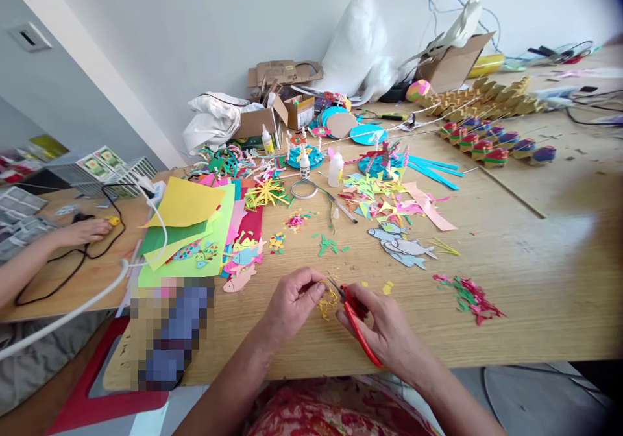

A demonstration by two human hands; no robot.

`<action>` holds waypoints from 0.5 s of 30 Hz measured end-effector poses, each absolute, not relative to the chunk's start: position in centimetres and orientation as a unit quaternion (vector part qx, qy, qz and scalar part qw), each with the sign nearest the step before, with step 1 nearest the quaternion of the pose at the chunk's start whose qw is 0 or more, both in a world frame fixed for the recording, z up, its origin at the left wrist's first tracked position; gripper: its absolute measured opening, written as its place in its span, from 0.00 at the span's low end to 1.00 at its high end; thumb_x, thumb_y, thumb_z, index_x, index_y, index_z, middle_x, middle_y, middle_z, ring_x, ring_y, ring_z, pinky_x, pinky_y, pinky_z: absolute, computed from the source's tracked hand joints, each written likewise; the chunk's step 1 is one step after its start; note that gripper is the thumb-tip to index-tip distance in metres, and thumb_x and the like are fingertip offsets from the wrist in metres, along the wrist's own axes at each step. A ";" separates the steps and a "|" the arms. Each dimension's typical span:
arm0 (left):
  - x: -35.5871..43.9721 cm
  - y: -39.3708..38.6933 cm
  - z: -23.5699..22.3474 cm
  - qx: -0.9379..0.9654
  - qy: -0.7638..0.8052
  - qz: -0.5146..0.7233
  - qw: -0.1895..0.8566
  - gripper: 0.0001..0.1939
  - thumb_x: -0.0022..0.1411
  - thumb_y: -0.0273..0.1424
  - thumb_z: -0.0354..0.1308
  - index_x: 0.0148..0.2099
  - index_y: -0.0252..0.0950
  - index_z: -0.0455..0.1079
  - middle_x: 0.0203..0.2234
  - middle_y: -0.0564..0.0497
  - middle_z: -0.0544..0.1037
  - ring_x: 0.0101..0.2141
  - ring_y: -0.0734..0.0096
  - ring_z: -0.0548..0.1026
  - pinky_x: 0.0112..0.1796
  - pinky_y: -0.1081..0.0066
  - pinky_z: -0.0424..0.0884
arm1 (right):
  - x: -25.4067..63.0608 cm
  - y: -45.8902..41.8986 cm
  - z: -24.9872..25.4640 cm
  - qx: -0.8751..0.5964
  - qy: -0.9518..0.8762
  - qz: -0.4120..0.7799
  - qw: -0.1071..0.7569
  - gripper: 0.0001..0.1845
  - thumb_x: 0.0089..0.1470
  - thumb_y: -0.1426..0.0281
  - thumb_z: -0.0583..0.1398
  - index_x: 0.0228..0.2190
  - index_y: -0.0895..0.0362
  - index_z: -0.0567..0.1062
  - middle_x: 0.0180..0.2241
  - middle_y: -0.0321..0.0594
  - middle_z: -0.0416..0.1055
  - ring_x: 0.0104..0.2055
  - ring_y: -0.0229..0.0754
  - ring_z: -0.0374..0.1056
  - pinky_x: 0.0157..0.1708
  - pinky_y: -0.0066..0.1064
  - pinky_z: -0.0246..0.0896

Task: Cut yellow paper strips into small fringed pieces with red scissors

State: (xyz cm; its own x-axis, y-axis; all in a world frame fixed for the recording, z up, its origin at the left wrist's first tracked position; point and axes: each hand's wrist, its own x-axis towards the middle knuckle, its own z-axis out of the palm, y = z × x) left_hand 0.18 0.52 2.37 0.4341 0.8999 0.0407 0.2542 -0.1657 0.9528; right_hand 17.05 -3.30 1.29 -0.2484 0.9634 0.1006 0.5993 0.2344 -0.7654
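Note:
My right hand (389,326) is wrapped round a pair of red-handled scissors (359,335), whose narrow blades point up and left toward my other hand. My left hand (294,301) is closed, thumb and fingertips pinching a small strip of yellow paper. Thin yellow paper clippings (329,305) lie on the table just below and between the two hands. Beyond the scissors is a small yellow paper piece (388,287). To the right lies a pile of red and green paper snippets (474,301). Green snippets (331,245) are scattered beyond my left hand.
Paper fish (406,249), glue bottles (335,169), a tape ring (304,190) and paper scraps (384,196) lie farther back. Coloured sheets (185,212) are stacked at left. A wooden stick (513,194) lies at right. Another person's hand (87,231) rests on the left table.

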 end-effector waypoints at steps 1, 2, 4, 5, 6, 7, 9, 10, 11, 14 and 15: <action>0.1 0.5 2.4 0.682 0.416 0.328 0.504 0.09 0.59 0.31 0.47 0.31 0.33 0.65 0.22 0.55 0.64 0.25 0.76 0.61 0.28 0.77 0.59 | 17.1 -3.4 1.2 -0.540 -0.734 0.303 0.279 0.12 0.52 0.63 0.52 0.22 0.56 0.62 0.18 0.31 0.59 0.20 0.35 0.55 0.21 0.25 0.48; 0.0 0.6 2.5 0.676 0.416 0.328 0.512 0.09 0.59 0.32 0.48 0.31 0.33 0.65 0.22 0.55 0.63 0.26 0.76 0.61 0.28 0.77 0.59 | 17.1 -3.5 1.1 -0.541 -0.739 0.300 0.267 0.12 0.52 0.63 0.52 0.22 0.56 0.62 0.18 0.32 0.59 0.20 0.35 0.55 0.21 0.25 0.48; -0.1 0.6 2.7 0.670 0.415 0.330 0.520 0.09 0.59 0.33 0.48 0.30 0.33 0.64 0.22 0.55 0.63 0.26 0.76 0.61 0.28 0.77 0.59 | 17.0 -3.6 1.0 -0.542 -0.744 0.296 0.255 0.12 0.53 0.63 0.52 0.22 0.56 0.61 0.18 0.32 0.59 0.20 0.35 0.55 0.21 0.25 0.47; -0.1 0.6 2.8 0.670 0.413 0.331 0.521 0.09 0.59 0.32 0.48 0.30 0.33 0.64 0.22 0.55 0.63 0.26 0.76 0.61 0.28 0.77 0.59 | 16.9 -3.6 1.0 -0.543 -0.746 0.292 0.252 0.12 0.53 0.63 0.51 0.22 0.55 0.60 0.18 0.32 0.59 0.20 0.35 0.55 0.21 0.25 0.47; -0.1 0.6 2.9 0.671 0.411 0.331 0.521 0.09 0.59 0.32 0.48 0.29 0.33 0.64 0.22 0.55 0.62 0.25 0.76 0.61 0.28 0.77 0.58 | 16.9 -3.6 1.1 -0.543 -0.748 0.287 0.251 0.12 0.53 0.63 0.51 0.22 0.55 0.60 0.18 0.32 0.59 0.20 0.35 0.55 0.21 0.25 0.46; -0.1 0.6 3.0 0.673 0.409 0.329 0.521 0.09 0.58 0.32 0.48 0.29 0.33 0.64 0.21 0.55 0.62 0.25 0.76 0.60 0.28 0.77 0.58 | 16.9 -3.5 1.2 -0.543 -0.750 0.282 0.250 0.12 0.53 0.63 0.51 0.22 0.55 0.60 0.18 0.32 0.59 0.20 0.35 0.55 0.21 0.25 0.46; -0.1 0.6 3.2 0.678 0.408 0.326 0.518 0.09 0.58 0.31 0.48 0.28 0.33 0.64 0.21 0.55 0.61 0.25 0.77 0.59 0.28 0.77 0.57 | 16.8 -3.4 1.3 -0.543 -0.754 0.274 0.248 0.12 0.53 0.64 0.51 0.22 0.55 0.60 0.18 0.32 0.59 0.20 0.35 0.55 0.21 0.25 0.46; -0.1 0.6 3.2 0.678 0.409 0.324 0.517 0.09 0.58 0.30 0.48 0.28 0.33 0.64 0.21 0.55 0.61 0.25 0.77 0.59 0.28 0.77 0.57 | 16.8 -3.4 1.3 -0.544 -0.755 0.271 0.247 0.12 0.53 0.64 0.51 0.22 0.55 0.60 0.18 0.32 0.59 0.20 0.35 0.55 0.21 0.25 0.46; -0.1 0.6 3.3 0.678 0.410 0.323 0.518 0.09 0.58 0.30 0.48 0.28 0.33 0.64 0.21 0.56 0.61 0.25 0.77 0.59 0.28 0.77 0.57 | 16.8 -3.4 1.4 -0.544 -0.757 0.267 0.246 0.12 0.53 0.64 0.51 0.22 0.55 0.60 0.18 0.32 0.60 0.20 0.35 0.55 0.21 0.24 0.46; 0.0 0.5 3.3 0.673 0.409 0.321 0.526 0.09 0.58 0.30 0.48 0.28 0.33 0.63 0.21 0.56 0.61 0.25 0.77 0.59 0.28 0.77 0.56 | 16.7 -3.4 1.3 -0.547 -0.760 0.249 0.247 0.11 0.53 0.65 0.51 0.22 0.56 0.61 0.17 0.32 0.60 0.19 0.34 0.55 0.21 0.24 0.45; 0.0 0.5 3.3 0.670 0.409 0.319 0.531 0.09 0.58 0.30 0.48 0.28 0.33 0.63 0.21 0.56 0.61 0.25 0.77 0.59 0.28 0.77 0.56 | 16.7 -3.4 1.3 -0.549 -0.760 0.241 0.249 0.11 0.53 0.65 0.51 0.22 0.56 0.61 0.17 0.32 0.60 0.19 0.34 0.55 0.21 0.24 0.45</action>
